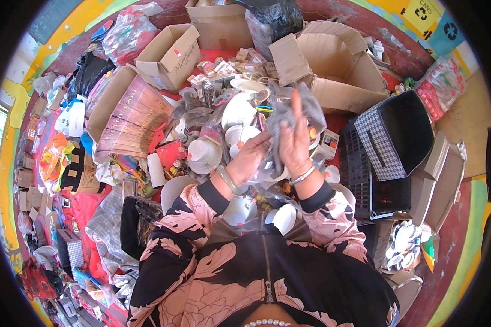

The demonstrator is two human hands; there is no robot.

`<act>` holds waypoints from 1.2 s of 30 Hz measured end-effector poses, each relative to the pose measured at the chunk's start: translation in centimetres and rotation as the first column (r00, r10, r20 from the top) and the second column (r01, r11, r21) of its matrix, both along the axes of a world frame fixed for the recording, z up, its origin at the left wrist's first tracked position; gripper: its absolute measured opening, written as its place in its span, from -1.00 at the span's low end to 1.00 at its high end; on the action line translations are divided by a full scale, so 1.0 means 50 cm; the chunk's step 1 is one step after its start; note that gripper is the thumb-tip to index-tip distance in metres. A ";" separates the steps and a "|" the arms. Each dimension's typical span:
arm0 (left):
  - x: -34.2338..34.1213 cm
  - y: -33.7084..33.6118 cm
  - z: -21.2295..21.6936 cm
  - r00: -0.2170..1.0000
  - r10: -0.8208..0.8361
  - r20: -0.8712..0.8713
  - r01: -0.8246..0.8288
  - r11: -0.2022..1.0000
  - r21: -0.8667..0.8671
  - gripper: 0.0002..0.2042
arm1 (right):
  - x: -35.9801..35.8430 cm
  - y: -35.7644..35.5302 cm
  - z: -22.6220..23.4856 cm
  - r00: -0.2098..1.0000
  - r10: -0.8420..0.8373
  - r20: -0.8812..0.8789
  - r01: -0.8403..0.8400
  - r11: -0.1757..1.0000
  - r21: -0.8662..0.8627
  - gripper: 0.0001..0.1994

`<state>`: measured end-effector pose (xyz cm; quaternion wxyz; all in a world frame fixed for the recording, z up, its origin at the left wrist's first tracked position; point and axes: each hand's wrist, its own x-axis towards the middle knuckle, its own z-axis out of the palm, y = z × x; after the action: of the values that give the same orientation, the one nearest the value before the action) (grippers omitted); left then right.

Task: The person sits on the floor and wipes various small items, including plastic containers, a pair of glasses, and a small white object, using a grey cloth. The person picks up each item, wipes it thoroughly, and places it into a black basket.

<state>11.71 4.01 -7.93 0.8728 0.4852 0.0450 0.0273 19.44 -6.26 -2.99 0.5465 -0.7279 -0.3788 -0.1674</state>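
Observation:
In front of my chest, my left hand [251,158] pinches the edge of a crumpled grey plastic bag [311,106]. My right hand [295,144] is raised edge-on against this bag, its fingers stretched upward; part of the bag is hidden behind it. White cups and bowls lie beneath and around my hands, among them a white bowl [239,111] and a wide white cup [204,155] left of my left wrist. Closer to my body are another white bowl [240,210] and a tilted white cup [284,219]. A small printed box [328,143] lies right of my right hand.
An open cardboard box [338,90] stands far right, a smaller carton [170,57] far left. A black crate [379,180] with a houndstooth bin [395,136] sits at right. Mixed goods and a fanned brown carton [133,117] crowd the left.

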 end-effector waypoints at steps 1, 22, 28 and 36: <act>-0.002 -0.020 0.013 0.999 0.050 0.013 -0.049 0.999 -0.019 -0.69 | 0.018 0.000 -0.007 0.941 0.131 -0.311 -0.056 0.970 0.238 -0.50; 0.014 -0.005 0.058 0.815 0.262 0.516 -0.579 0.397 0.713 -0.86 | 0.059 -0.010 -0.050 0.282 0.538 -0.794 0.333 0.722 0.607 -0.63; 0.015 -0.019 0.020 0.997 0.066 0.039 -0.076 0.905 0.420 -0.69 | 0.041 -0.013 -0.031 0.347 0.348 -0.871 0.305 0.836 0.456 -0.47; 0.022 0.017 0.032 0.993 -0.094 -0.073 0.064 0.939 -0.338 -0.61 | 0.035 -0.042 0.031 0.236 0.598 -0.766 0.216 0.736 0.641 -0.32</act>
<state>12.82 4.87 -6.33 0.9402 0.3319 0.0680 -0.0370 21.21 -8.34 -1.43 0.8847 -0.3825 0.0194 0.2658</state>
